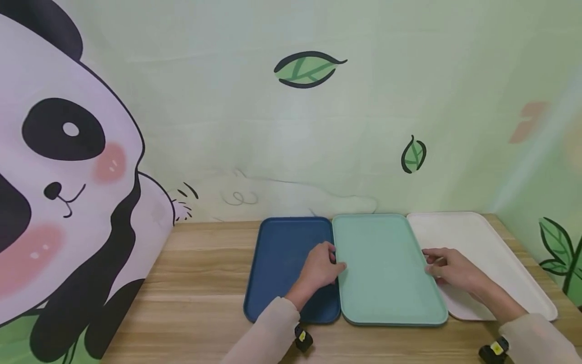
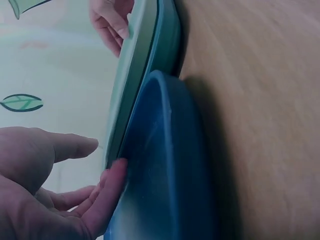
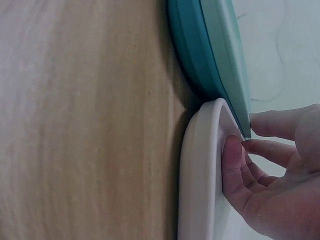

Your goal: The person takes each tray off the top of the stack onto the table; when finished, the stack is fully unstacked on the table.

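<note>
A light green tray point(image 1: 384, 268) lies on top of a darker teal tray point(image 3: 192, 47), most of which it hides. At its left edge, my left hand point(image 1: 320, 265) has its fingers by the tray's side, above the blue tray point(image 1: 277, 273). The left wrist view shows a small gap between that thumb point(image 2: 82, 146) and the green rim. My right hand point(image 1: 454, 270) pinches the opposite edge between thumb and index finger. Its other fingers point(image 3: 232, 160) hang over the white tray point(image 1: 482, 242).
The trays stand side by side on a wooden table point(image 1: 200, 283), their far ends near a wall with printed leaves point(image 1: 309, 70). A large printed panda point(image 1: 68, 167) fills the left side. The blue and white trays border the green one closely.
</note>
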### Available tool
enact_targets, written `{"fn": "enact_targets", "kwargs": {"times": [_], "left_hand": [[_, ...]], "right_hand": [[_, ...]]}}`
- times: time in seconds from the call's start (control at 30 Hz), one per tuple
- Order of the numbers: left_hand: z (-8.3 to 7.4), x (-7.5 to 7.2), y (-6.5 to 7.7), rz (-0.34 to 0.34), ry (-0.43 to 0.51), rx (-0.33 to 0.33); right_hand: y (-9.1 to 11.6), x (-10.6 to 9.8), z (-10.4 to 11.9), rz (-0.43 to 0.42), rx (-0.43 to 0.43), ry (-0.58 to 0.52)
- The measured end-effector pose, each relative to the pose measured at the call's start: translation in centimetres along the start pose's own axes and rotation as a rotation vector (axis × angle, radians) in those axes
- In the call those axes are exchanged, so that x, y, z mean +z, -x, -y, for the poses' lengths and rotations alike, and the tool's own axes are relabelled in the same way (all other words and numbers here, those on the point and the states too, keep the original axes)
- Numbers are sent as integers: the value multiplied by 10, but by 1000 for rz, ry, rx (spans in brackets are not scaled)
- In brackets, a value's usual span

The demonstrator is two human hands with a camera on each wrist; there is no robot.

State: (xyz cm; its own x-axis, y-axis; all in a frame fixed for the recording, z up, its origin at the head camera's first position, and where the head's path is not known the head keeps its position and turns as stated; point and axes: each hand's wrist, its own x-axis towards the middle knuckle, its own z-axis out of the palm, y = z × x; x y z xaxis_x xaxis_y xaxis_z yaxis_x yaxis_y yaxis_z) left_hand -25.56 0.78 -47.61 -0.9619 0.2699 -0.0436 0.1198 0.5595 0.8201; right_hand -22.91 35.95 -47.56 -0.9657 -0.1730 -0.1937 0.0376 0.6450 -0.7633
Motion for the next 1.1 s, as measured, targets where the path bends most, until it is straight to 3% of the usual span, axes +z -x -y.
{"fn": "enact_targets", "kwargs": {"times": [0.23, 0.4, 0.57, 0.77, 0.93, 1.1], "left_hand": [[0, 11, -5, -75, -232, 34], [0, 15, -7, -68, -241, 42], [1, 10, -6, -41, 0, -27], [0, 0, -5, 47, 300, -106], [9, -8, -7, 100, 576, -170], [18, -17, -4, 104, 681, -195]], "right_hand": [[-1, 1, 2, -1, -3, 13], [-1, 0, 2, -9, 2, 21], [-2, 2, 0, -27, 12, 12], [1, 2, 0, -41, 17, 10], [1, 1, 1, -35, 18, -10], [-1, 3, 1, -23, 8, -5]]}}
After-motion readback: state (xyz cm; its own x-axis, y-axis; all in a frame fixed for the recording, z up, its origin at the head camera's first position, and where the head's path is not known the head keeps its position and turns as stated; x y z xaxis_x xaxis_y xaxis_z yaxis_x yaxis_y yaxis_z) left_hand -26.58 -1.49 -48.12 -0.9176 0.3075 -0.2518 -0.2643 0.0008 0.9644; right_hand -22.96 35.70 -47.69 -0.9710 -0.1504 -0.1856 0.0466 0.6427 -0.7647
